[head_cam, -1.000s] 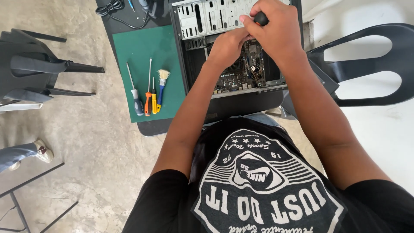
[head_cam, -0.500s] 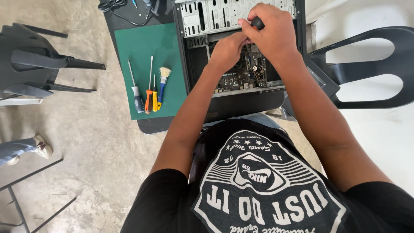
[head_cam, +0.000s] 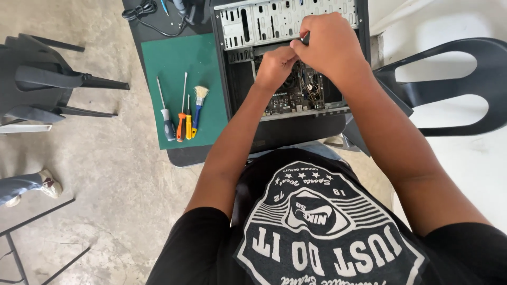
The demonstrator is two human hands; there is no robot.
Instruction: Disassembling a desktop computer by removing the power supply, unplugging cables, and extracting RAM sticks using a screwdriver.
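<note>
Hands meet over an opened computer case [head_cam: 288,68] that lies on its side on a small dark table [head_cam: 182,155], its long axis running away from the person, with the perforated metal rear panel at the far end and the open side facing up. The right hand [head_cam: 330,45] is closed around a dark tool handle [head_cam: 305,38], of which only a small tip shows between the fingers; which way the tool points cannot be told. The left hand [head_cam: 274,66] is curled, its fingertips pinched just beside that handle, though what they pinch is hidden. Both hands hover above the circuit board [head_cam: 301,95] inside the case. The case is black outside, with a pale grey slotted frame and a dark board crowded with small parts and cables. To its left, a green mat [head_cam: 182,63] covers part of the table and carries a grey-handled screwdriver [head_cam: 166,116], an orange-handled screwdriver [head_cam: 182,113], a yellow-handled tool [head_cam: 188,119] and a small brush [head_cam: 198,108], all lying side by side with handles toward the person. A black cable [head_cam: 145,13] lies at the table's far edge. The floor is bare grey concrete [head_cam: 95,184]. Black plastic chairs stand on the left [head_cam: 47,79] and on the right [head_cam: 449,89], and another person's shoe [head_cam: 47,183] shows at the left edge.
</note>
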